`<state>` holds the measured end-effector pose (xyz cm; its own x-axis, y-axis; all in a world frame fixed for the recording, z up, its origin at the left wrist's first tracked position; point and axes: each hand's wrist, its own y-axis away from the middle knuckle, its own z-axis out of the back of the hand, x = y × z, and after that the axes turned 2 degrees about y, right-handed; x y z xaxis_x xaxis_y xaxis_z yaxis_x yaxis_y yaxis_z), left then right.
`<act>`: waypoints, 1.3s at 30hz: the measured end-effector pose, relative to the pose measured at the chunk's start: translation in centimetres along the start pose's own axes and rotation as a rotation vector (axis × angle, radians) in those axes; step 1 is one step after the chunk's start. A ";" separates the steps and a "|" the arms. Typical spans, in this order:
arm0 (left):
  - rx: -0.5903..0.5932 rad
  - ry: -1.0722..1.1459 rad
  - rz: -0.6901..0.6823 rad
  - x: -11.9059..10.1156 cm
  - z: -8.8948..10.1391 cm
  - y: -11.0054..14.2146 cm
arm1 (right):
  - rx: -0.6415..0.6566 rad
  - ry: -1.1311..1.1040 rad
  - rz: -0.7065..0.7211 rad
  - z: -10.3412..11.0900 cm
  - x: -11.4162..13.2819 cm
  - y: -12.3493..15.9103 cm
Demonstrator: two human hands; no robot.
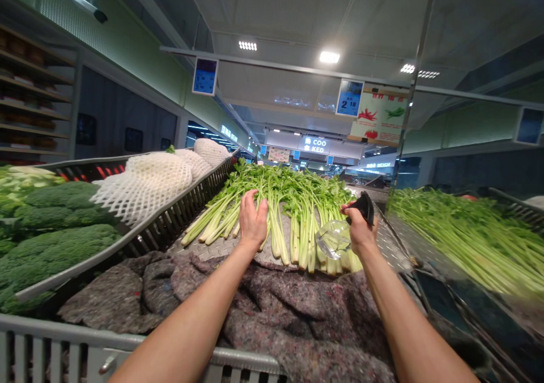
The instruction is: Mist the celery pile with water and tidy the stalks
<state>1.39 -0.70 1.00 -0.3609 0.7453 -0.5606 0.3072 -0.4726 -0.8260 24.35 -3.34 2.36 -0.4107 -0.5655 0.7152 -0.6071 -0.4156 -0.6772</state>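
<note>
Bunches of celery (278, 230) lie on a metal tread-plate surface, pale stalk ends toward me and green leaves at the back. My left hand (254, 218) is over the middle of the celery, its thumb apart from the other fingers; no object shows in it. Whether it touches the stalks I cannot tell. My right hand (362, 230) is closed around a black object (364, 206) with a pointed top, whose exact kind I cannot make out. A clear plastic piece (334, 239) shows beside that hand, over the right-hand stalks.
A crumpled grey-brown felt cloth (293, 309) lies in front of the celery. On the left, a black slatted divider (157, 230) borders broccoli (63, 247) and white foam netting (148, 179). A mirror panel (467, 162) stands on the right. Price signs (349, 97) hang overhead.
</note>
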 end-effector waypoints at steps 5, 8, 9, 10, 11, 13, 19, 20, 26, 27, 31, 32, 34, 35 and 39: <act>-0.005 0.008 0.011 0.1 0.0 -0.1 | -0.001 -0.049 0.025 -0.3 0.4 0.3; -0.005 -0.001 0.025 0.1 0.1 -0.1 | 0.002 -0.145 0.014 -0.3 0.8 0.4; -0.003 -0.007 0.026 0.1 0.1 -0.1 | -0.002 -0.174 0.010 -0.3 0.9 0.5; -0.002 -0.012 0.026 0.1 0.1 -0.1 | -0.004 -0.197 0.008 -0.3 1.1 0.6; -0.003 -0.016 0.026 0.1 0.1 -0.1 | -0.001 -0.216 0.011 -0.3 1.2 0.7; -0.007 -0.021 0.026 0.0 0.1 -0.2 | 0.034 -0.251 0.027 -0.4 1.6 1.1; -0.004 -0.028 0.028 0.0 0.1 -0.1 | 0.224 -0.293 -0.027 -0.9 2.8 2.5; -0.007 -0.028 0.029 0.0 0.1 -0.1 | 0.251 -0.282 -0.033 -1.0 2.9 2.7; -0.024 -0.038 0.034 0.0 0.1 -0.1 | 0.306 -0.215 0.025 -1.4 3.7 3.8; -0.024 -0.044 0.033 0.0 0.1 -0.1 | 0.304 -0.212 0.023 -1.5 3.7 3.9; -0.028 -0.052 0.031 -0.1 0.2 -0.2 | 0.280 -0.249 -0.028 -1.6 4.0 4.1; -0.030 -0.051 0.032 -0.1 0.3 -0.2 | 0.274 -0.259 -0.036 -1.7 4.0 4.1; -0.033 -0.047 0.036 -0.2 0.3 -0.2 | 0.275 -0.289 -0.044 -1.9 4.0 4.2; -0.035 -0.044 0.038 -0.3 0.3 -0.2 | 0.288 -0.311 -0.048 -2.0 4.0 4.3; -0.049 -0.032 0.042 -0.3 0.3 -0.2 | 0.359 -0.359 -0.070 -2.3 4.2 4.7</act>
<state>1.12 -0.96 1.28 -0.3747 0.7097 -0.5966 0.3646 -0.4788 -0.7986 18.24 -5.99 2.57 -0.0798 -0.7106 0.6990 -0.3268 -0.6438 -0.6918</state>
